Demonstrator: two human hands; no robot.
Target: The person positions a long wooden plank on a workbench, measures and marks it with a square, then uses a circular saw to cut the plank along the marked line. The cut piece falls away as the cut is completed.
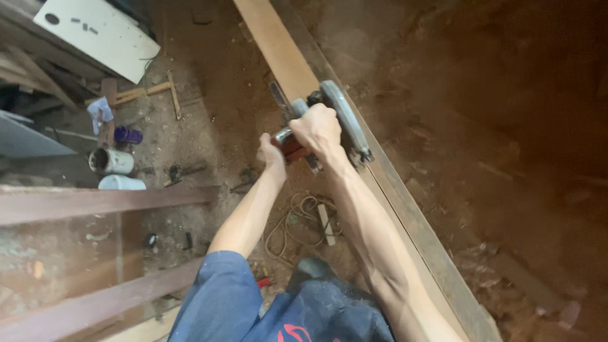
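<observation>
Both hands grasp a circular saw resting on a long wooden plank: the right hand clenches its top handle, the left hand grips its rear.

Grey saw (red handle), blue sleeve

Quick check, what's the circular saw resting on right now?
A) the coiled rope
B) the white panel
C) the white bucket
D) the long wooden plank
D: the circular saw, gripped by the right hand and the left hand, sits on the long wooden plank running diagonally across the dirt floor.
</observation>
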